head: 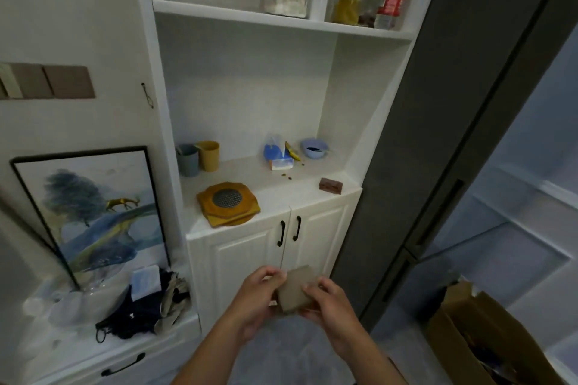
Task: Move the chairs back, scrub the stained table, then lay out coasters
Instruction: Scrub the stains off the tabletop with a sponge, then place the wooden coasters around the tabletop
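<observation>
Left hand and right hand are both gripping the coasters by the cabinet; table isn't showing, so I'm guessing laying-out's left.

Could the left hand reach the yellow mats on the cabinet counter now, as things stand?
Probably yes, but not freely: the left hand grips the brown coasters together with the right hand. The yellow mats lie at the front edge of the counter with nothing before them.
</observation>
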